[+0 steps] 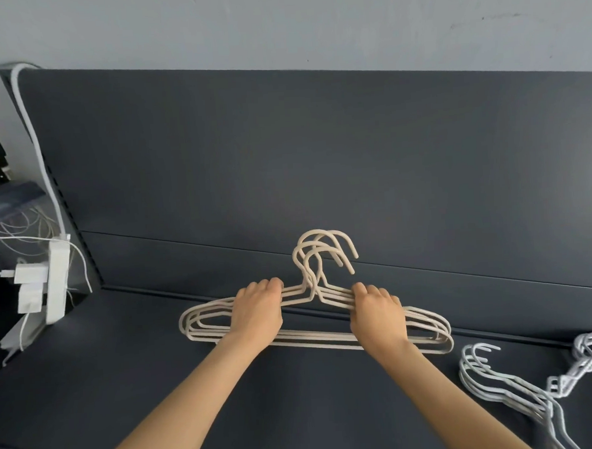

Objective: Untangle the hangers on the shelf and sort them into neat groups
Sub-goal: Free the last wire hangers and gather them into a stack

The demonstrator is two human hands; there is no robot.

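A stack of several beige hangers (314, 341) lies on the dark shelf (124, 370), hooks pointing up against the back panel. My left hand (256, 312) grips the left shoulder bars of the stack, fingers curled over them. On the right shoulder bars my right hand (378, 314) holds the same stack in the same way. A group of white hangers (495, 382) lies on the shelf at the lower right, apart from the beige ones. More white hangers with clips (586, 356) lie at the far right edge.
The dark back panel (318, 154) rises behind the shelf. At the left, a white power strip with chargers (47, 278) and loose cables (30, 224) hang beside the shelf end. A thick white cable (34, 135) runs up the wall.
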